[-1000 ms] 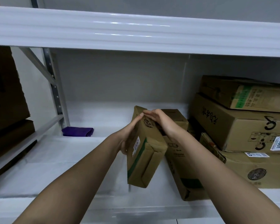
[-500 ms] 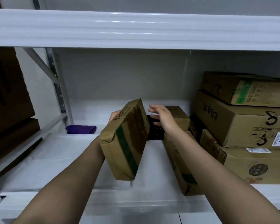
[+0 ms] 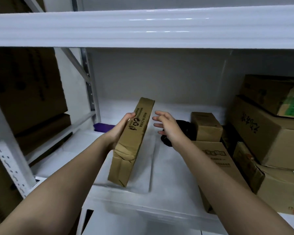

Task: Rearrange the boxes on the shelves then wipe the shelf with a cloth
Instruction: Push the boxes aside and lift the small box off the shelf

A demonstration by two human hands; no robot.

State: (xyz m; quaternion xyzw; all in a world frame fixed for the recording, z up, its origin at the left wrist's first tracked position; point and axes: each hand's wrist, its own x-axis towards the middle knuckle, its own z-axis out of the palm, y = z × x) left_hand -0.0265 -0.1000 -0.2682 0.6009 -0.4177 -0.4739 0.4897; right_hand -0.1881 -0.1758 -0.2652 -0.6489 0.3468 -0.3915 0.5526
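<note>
A narrow brown cardboard box (image 3: 134, 139) printed "MADE IN CHINA" hangs above the white shelf (image 3: 168, 170), on edge and tilted, gripped from its left side by my left hand (image 3: 120, 129). Just to the right of the box, my right hand (image 3: 166, 126) is apart from it with spread fingers and holds nothing. A folded purple cloth (image 3: 103, 127) lies at the back left of the shelf, partly hidden by my left hand. A small box (image 3: 206, 126) and a flat box (image 3: 215, 160) sit to the right.
Large stacked cartons (image 3: 268, 129) fill the right side of the shelf. A dark object (image 3: 183, 131) lies behind my right hand. The upper shelf beam (image 3: 143, 28) runs overhead. A perforated upright (image 3: 89, 85) and dark boxes (image 3: 24, 92) stand at the left.
My left hand has swung the narrow box from the right stack towards the middle of the shelf and turned it edge-up. My right hand has let go and drawn off the box.
</note>
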